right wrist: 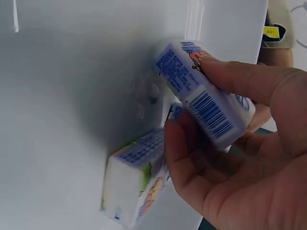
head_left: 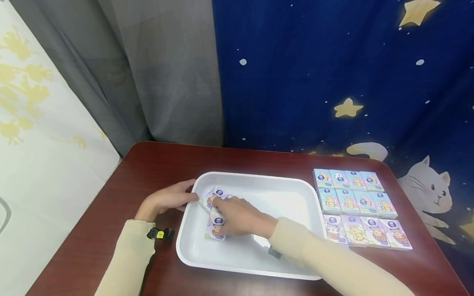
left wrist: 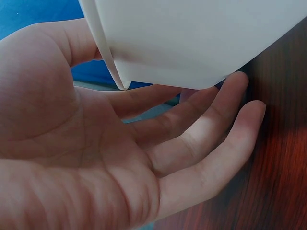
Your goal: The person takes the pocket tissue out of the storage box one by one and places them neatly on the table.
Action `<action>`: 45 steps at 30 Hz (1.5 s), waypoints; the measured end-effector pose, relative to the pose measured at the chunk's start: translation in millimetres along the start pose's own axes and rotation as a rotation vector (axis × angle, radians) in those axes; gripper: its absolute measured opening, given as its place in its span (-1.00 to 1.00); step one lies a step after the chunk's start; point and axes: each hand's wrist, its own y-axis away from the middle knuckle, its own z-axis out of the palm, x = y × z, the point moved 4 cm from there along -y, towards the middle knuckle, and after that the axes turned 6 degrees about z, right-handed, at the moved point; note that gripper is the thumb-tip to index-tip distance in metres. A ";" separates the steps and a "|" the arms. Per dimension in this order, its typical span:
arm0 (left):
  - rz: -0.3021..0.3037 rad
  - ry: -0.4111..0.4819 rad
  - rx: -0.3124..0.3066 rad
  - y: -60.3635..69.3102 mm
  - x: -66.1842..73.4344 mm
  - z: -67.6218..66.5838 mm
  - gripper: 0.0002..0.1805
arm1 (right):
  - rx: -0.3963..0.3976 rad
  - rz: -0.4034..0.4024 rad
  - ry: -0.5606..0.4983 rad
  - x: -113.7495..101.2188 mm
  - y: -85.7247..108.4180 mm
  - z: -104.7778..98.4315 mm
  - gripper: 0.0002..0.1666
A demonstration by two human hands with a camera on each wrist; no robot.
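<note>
In the head view my left hand [head_left: 168, 200] holds the left rim of a white tray [head_left: 255, 269]. The left wrist view shows the thumb over the rim and the fingers bent beneath the wall. Inside the tray, my right hand [head_left: 240, 216] pinches a small printed tissue pack [right wrist: 206, 96] between thumb and fingers; its barcode side faces the right wrist camera. Another tissue pack [right wrist: 134, 179] lies on the tray floor beside the fingers. Farther left in the tray a tissue pack [head_left: 211, 198] shows in the head view, partly covered by the right hand.
Right of the tray, rows of blue tissue packs [head_left: 348, 201] and purple tissue packs [head_left: 370, 232] lie on the dark red table [head_left: 163, 158]. One purple pack sits close against the tray's right rim. Curtains [head_left: 281, 82] hang behind the table.
</note>
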 end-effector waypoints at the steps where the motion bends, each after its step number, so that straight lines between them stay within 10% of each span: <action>1: -0.001 0.001 0.001 -0.2 -0.2 0.1 -0.32 | -0.009 -0.002 -0.010 1.2 1.0 -0.3 -0.19; 26: -0.018 0.009 0.014 1.8 1.5 1.4 -0.28 | 0.018 -0.061 -0.303 63.4 37.9 -52.1 -0.51; 45: -0.012 0.004 0.016 2.3 1.9 2.7 -0.27 | 0.115 0.037 -0.401 105.5 93.2 -79.4 -0.44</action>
